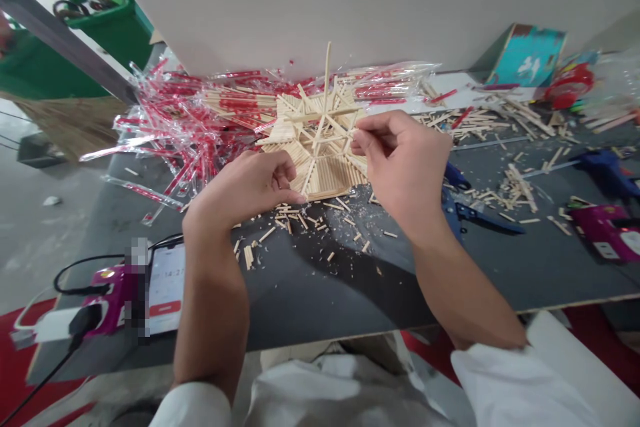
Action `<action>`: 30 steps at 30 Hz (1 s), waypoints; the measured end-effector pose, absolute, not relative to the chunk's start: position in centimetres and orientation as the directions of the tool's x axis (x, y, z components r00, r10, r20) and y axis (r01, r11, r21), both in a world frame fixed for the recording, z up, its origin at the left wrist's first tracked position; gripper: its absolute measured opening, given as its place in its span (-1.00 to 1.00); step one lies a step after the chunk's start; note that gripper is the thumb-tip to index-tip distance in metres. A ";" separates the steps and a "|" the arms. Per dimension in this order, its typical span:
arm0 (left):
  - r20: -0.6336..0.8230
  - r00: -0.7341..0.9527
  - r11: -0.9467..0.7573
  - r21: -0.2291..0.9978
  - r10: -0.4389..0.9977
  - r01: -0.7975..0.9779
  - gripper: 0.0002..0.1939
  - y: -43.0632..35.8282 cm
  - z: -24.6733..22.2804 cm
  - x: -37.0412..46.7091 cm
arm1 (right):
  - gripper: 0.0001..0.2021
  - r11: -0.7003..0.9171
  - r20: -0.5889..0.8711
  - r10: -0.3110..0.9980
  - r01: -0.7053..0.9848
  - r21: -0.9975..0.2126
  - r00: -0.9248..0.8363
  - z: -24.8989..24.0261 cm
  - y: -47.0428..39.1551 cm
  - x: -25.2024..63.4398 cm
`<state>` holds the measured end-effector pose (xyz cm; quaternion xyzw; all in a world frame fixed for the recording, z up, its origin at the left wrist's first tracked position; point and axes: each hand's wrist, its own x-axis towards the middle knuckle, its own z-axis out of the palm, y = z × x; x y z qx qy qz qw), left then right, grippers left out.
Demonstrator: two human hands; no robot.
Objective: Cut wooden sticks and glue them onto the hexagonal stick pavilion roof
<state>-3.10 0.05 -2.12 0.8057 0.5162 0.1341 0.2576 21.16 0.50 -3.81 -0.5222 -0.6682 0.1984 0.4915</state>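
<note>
A structure of pale wooden sticks (327, 172) stands on the dark table, with flat panels of sticks around a raised framework and one stick pointing upward. My left hand (260, 183) is at its front left corner, fingers curled and thumb near the lower edge; whether anything is between the fingertips cannot be made out. On the right side of the framework, my right hand (403, 163) pinches with thumb and index finger; what it holds there is too small to name.
Red-and-clear wrappers (185, 127) pile at the back left. Stick offcuts (300, 220) lie in front of the structure. Blue-handled pliers (483, 217), a blue glue gun (607, 170) and a pink power strip (605, 232) lie right. A phone (167, 287) lies left. A teal box (530, 57) stands behind.
</note>
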 end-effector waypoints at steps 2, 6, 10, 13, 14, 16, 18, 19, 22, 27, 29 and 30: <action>-0.052 0.437 -0.337 0.556 0.898 0.759 -0.68 0.0 -2.1 -3.1 | -0.90 0.382 0.459 0.888 0.516 -0.767 0.024 -3.8 0.5 21.1; -0.056 0.432 -0.332 0.552 0.900 0.765 -0.68 0.0 -2.1 -3.1 | -0.89 0.402 0.478 0.878 0.535 -0.743 0.004 -3.7 0.4 21.1; -0.035 0.437 -0.348 0.550 0.899 0.759 -0.69 0.0 -2.2 -3.1 | -0.90 0.418 0.498 0.867 0.547 -0.725 -0.002 -3.5 0.4 20.9; -0.027 0.438 -0.354 0.544 0.899 0.760 -0.68 0.0 -2.2 -3.1 | -0.89 0.419 0.510 0.860 0.571 -0.706 -0.002 -3.5 0.3 20.8; -0.028 0.436 -0.354 0.539 0.899 0.764 -0.68 0.0 -2.2 -3.1 | -0.88 0.419 0.514 0.858 0.584 -0.695 -0.004 -3.5 0.3 20.8; -0.044 0.430 -0.345 0.525 0.902 0.778 -0.67 0.0 -2.1 -3.0 | -0.87 0.425 0.533 0.846 0.613 -0.665 -0.008 -3.5 0.4 20.7; -0.070 0.422 -0.330 0.511 0.904 0.794 -0.66 0.0 -1.9 -3.0 | -0.86 0.438 0.563 0.827 0.642 -0.630 -0.012 -3.6 0.4 20.7; -0.083 0.418 -0.324 0.506 0.904 0.800 -0.66 -0.1 -1.8 -2.9 | -0.86 0.441 0.572 0.820 0.653 -0.616 -0.014 -3.6 0.5 20.7; -0.103 0.410 -0.310 0.495 0.906 0.812 -0.66 -0.1 -1.7 -2.8 | -0.86 0.426 0.553 0.833 0.667 -0.611 -0.025 -3.7 0.6 20.7; -0.120 0.406 -0.299 0.496 0.906 0.815 -0.67 -0.1 -1.6 -2.8 | -0.87 0.392 0.508 0.861 0.669 -0.631 -0.026 -3.8 0.6 20.7; -0.121 0.406 -0.298 0.497 0.906 0.815 -0.68 -0.2 -1.6 -2.8 | -0.87 0.390 0.506 0.862 0.674 -0.628 -0.027 -3.8 0.5 20.7; -0.121 0.406 -0.300 0.495 0.906 0.815 -0.68 -0.2 -1.6 -2.7 | -0.87 0.390 0.506 0.862 0.674 -0.627 -0.029 -3.8 0.5 20.7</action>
